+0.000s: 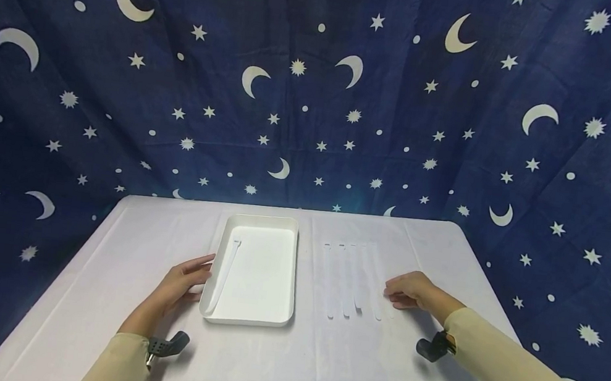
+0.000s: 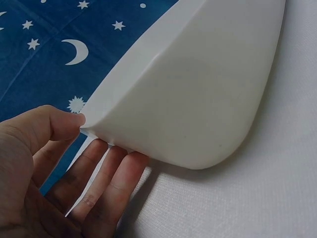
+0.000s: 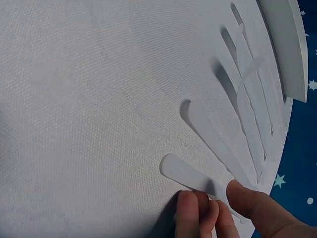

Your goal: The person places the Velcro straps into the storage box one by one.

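Observation:
On the table stands a white rectangular tray (image 1: 264, 273) with one white strap-like cable tie (image 1: 226, 274) lying along its left wall. My left hand (image 1: 181, 283) holds the tray's left side, thumb and fingers against its edge in the left wrist view. Several more flat white cable ties (image 1: 349, 282) lie in a row to the tray's right. At the row's right end, my right hand (image 1: 409, 289) is lowered to the table. In the right wrist view its loosely bent thumb and fingers stand around the nearest cable tie (image 3: 184, 169), with a gap between them.
White cloth covers the table (image 1: 259, 366), whose far edge meets a dark blue curtain (image 1: 312, 123) patterned with moons and stars. Dark wrist-worn cameras stick out below each wrist. One cable tie in the row curls up at its near end.

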Motion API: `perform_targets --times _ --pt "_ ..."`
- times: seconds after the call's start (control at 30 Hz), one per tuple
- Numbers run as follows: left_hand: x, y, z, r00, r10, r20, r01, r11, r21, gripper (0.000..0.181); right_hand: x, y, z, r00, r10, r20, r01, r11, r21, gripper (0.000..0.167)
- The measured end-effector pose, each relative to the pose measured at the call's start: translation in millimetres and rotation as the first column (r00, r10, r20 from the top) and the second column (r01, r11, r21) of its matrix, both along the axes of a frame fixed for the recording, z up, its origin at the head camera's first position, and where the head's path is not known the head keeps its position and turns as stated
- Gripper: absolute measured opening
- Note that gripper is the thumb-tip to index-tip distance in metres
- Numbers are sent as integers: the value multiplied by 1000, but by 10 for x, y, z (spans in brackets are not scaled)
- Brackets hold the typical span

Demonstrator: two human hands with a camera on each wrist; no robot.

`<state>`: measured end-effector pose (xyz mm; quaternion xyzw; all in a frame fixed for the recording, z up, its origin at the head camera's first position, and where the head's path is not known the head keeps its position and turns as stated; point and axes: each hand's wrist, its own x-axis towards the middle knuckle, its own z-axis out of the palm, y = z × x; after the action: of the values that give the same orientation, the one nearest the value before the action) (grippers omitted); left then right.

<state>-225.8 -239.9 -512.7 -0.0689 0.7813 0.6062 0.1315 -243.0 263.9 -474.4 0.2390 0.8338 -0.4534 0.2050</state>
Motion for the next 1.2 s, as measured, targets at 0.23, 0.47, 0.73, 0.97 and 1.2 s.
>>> perform_targets --times 0.23,0.47,0.73,0.97,1.2 --pt "-1 2 -10 1000 6 4 -6 1000 10 68 30 10 42 1000 12 -13 -13 999 -45 40" --pt "5 7 -21 1000 5 4 -5 1000 10 67 44 15 6 997 45 -60 -47 998 -42 38" --pt "1 9 -16 1000 8 2 -8 1000 19 67 27 20 6 998 30 -58 -33 997 -69 44" --pt "4 10 -12 1000 6 2 -7 1000 11 67 32 24 -10 996 62 -58 -67 994 -86 48" --pt "-2 14 -12 1000 11 5 -11 1000 13 66 26 36 -9 999 33 -14 -35 990 -136 47"
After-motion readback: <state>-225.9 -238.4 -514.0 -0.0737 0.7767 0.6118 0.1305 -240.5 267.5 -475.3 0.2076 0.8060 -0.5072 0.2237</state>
